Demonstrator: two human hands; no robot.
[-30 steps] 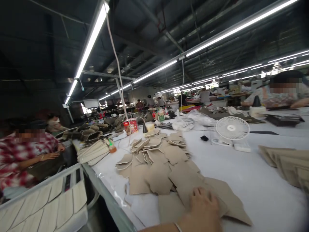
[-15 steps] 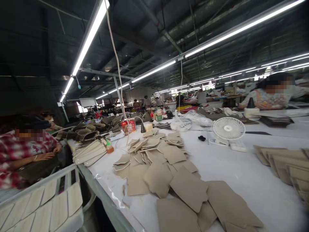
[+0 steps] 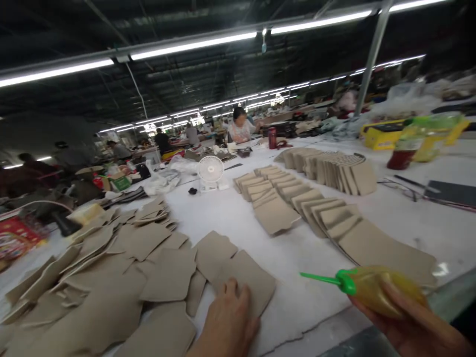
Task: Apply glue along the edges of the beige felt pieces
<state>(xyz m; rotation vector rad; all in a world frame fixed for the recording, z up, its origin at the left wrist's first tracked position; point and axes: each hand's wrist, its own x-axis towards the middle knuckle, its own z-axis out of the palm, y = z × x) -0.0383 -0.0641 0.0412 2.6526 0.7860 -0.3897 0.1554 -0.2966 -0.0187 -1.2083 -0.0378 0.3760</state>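
My left hand rests on a beige leather-like piece at the near edge of a loose pile, fingers slightly bent and apart, fingertips touching its surface. In my right hand, at the lower right, is a squeeze bottle of yellow-brown liquid. Its long green nozzle points left over the white table. More beige pieces lie heaped to the left of my left hand. Beyond the bottle, a row of overlapping beige pieces runs across the table.
A second fanned row stands farther back. A white fan is on the white tabletop. Glasses, a liquid-filled bottle and a yellow box are at right. A person sits across the table.
The view has swung right. Both my hands have come into view, the left on a beige piece and the right holding the squeeze bottle. The fan now appears farther left.
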